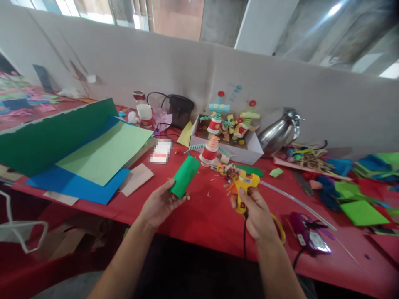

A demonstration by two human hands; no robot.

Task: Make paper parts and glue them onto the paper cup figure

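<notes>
My left hand (163, 203) grips the lower end of a green paper tube (185, 176), which tilts up and to the right above the red table. In my right hand (254, 209) is a yellow hot glue gun (245, 187), its nozzle end pointing left toward the tube but apart from it. A long clear glue stick (296, 202) runs out of the gun's back. Just beyond stands a paper-cup figure (209, 154) with coiled green-and-white arms. Its top carries a peach folded-paper spring.
Behind it, a white box (254, 154) holds more cup figures. A steel jug (278, 131) leans at the right, near scattered colored paper (363, 212) and a purple device (310, 234). At left lie large sheets, including a light green one (106, 151).
</notes>
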